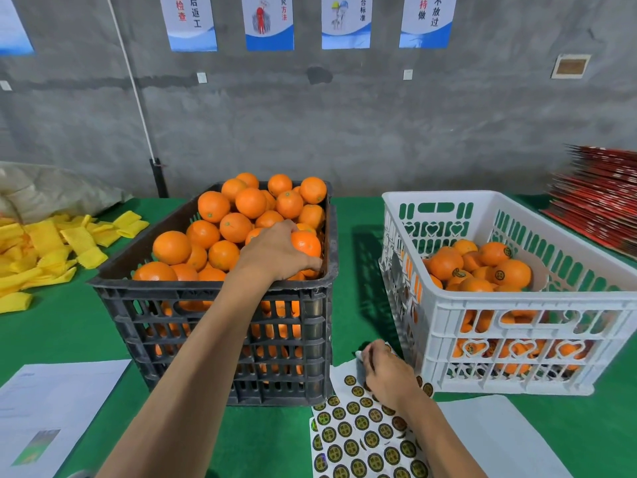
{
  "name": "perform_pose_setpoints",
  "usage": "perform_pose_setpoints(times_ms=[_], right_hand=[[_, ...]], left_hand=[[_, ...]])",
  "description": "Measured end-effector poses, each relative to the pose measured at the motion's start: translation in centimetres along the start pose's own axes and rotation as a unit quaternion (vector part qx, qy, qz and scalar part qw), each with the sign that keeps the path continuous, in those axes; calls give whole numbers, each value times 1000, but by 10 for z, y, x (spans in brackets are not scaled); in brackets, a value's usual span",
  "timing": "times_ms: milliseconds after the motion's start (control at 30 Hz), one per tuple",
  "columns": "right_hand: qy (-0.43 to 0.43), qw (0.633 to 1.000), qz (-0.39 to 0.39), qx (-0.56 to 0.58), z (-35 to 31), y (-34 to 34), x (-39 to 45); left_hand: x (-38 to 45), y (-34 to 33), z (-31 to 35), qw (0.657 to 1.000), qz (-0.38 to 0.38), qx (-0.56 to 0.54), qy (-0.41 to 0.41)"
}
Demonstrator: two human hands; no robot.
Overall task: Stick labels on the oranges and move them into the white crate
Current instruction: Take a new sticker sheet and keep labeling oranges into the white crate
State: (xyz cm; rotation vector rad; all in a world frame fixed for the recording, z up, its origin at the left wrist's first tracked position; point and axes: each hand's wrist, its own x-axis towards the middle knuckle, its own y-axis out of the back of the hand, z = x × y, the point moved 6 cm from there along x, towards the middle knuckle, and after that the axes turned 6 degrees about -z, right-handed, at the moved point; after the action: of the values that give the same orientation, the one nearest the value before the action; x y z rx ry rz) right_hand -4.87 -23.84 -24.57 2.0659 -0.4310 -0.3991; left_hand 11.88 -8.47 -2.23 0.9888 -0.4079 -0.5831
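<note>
A black crate [213,307] on the green table is heaped with unlabelled oranges [227,215]. My left hand [275,251] reaches into its right side and grips one orange [307,243] near the rim. To the right stands the white crate [517,326], partly filled with labelled oranges [506,272]. In front, a sheet of round black-and-gold labels [358,439] lies on the table. My right hand [387,372] rests on the sheet's far edge with fingers curled over the labels; what the fingertips hold is hidden.
Yellow foam fruit sleeves [44,250] are piled at the left by a grey sack. Red flat cartons [599,201] are stacked at the far right. White papers lie at the front left [51,401] and front right [499,439]. A concrete wall with posters is behind.
</note>
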Motion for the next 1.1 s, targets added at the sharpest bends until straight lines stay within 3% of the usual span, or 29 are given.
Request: perform_pose_setpoints(times_ms=[167,300,367,433,500,600,700,833,900,1000,1100], right_hand=[[-38,995,34,89,-14,31,1],[45,946,272,170,-73,113,-8],[89,908,379,153,-107,154,-17],[129,892,423,91,-140,181,-21],[168,894,413,33,-168,192,-18],[225,913,340,3,-188,189,-9],[282,916,241,152,-183,183,-7],[286,897,246,228,-176,171,-9],[257,860,248,365,-168,165,-4],[184,761,220,582,-149,159,9],[131,717,232,644,-137,154,13]], left_hand=[[-2,4,-1,999,28,-19,0],[-5,11,4,995,83,-42,-29],[-8,14,7,992,106,-56,-45],[-11,17,11,988,124,-68,-61],[-15,20,16,985,131,-78,-76],[-18,22,20,982,133,-89,-98],[-18,24,23,979,142,-91,-117],[-17,26,32,971,139,-105,-163],[-18,20,41,962,78,-154,-212],[-22,11,60,940,18,-166,-298],[-20,0,71,929,-20,-138,-343]])
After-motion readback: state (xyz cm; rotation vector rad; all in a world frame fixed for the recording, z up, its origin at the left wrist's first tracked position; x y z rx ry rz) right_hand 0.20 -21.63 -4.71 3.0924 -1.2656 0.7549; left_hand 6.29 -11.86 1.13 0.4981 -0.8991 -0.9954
